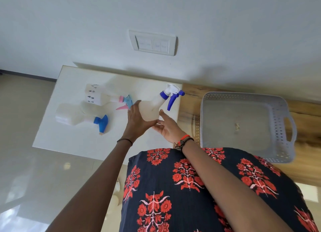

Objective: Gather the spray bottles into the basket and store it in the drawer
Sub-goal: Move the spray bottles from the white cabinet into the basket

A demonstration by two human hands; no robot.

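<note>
Head view shows a bottle with a dark blue trigger (152,106) lying on the white tabletop (69,138), just left of the grey basket (284,127), which is empty and stands on the wooden surface (189,94). This bottle looks like thin, translucent plastic and seems empty, so it is probably light, a little slippery and easy to squeeze; the wide body is the best place to take it, not the trigger. The left hand (137,122) lies against its left side with fingers extended, and the right hand (167,127), half open, touches its lower right side. Two other spray bottles, one with a pink and light blue head (102,96) and one with a blue head (78,114), lie further left of the basket.
</note>
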